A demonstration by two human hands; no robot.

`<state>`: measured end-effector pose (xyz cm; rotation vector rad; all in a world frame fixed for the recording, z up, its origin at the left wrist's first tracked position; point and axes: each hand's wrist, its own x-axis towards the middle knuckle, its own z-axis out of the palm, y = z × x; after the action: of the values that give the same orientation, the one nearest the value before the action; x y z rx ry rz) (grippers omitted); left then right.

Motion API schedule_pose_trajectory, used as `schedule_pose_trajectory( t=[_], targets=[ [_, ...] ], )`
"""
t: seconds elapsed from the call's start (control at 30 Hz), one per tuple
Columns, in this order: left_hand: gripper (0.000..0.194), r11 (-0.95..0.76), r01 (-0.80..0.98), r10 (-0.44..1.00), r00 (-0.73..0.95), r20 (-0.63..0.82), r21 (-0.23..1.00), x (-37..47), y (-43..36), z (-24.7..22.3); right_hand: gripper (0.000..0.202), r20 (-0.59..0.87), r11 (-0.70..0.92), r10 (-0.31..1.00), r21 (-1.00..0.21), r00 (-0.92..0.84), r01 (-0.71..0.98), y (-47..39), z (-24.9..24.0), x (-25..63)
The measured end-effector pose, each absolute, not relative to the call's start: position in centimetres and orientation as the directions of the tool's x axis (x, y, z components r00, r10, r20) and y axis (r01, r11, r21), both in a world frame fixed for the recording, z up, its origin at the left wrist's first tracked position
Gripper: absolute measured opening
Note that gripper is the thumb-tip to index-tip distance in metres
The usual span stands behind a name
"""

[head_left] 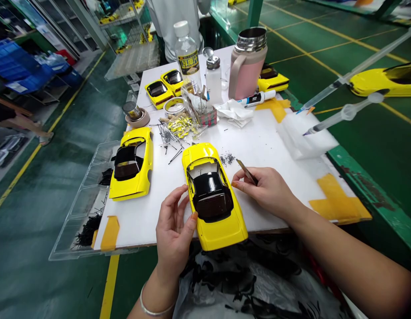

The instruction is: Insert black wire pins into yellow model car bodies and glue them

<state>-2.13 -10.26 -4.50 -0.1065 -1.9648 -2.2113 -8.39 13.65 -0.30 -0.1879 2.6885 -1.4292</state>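
My left hand (175, 221) grips the left side of a yellow model car body (221, 232), thumb on top and fingers along its edge. The body has a black roof and dark window, and its near end overhangs the table's front edge. At its right side is my right hand (268, 188), thumb and fingers closed around slim metal tweezers (247, 170), whose exposed end points up and left. Its fingertips are close to the car's side; whether they touch it I cannot tell. Tiny black parts (227, 158) lie scattered just beyond that hand.
Another yellow car body (130, 170) lies left, beside a clear plastic tray (70, 221) with black parts. Further back are a bag of yellow parts (183, 126), a bottle (188, 60), a pink mug (248, 66) and a marker (256, 99). Syringes (346, 113) stick into white foam (303, 137) at right.
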Motion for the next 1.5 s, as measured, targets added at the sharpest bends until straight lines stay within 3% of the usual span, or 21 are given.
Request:
schedule_pose_trajectory(
  t=[1.5],
  targets=[
    [0.045, -0.104, 0.177, -0.076, -0.983, 0.169, 0.979, -2.18, -10.13, -4.33, 0.021, -0.030, 0.553, -0.169, -0.830, -0.985, -0.069, 13.49, -0.16, -8.51]
  ],
)
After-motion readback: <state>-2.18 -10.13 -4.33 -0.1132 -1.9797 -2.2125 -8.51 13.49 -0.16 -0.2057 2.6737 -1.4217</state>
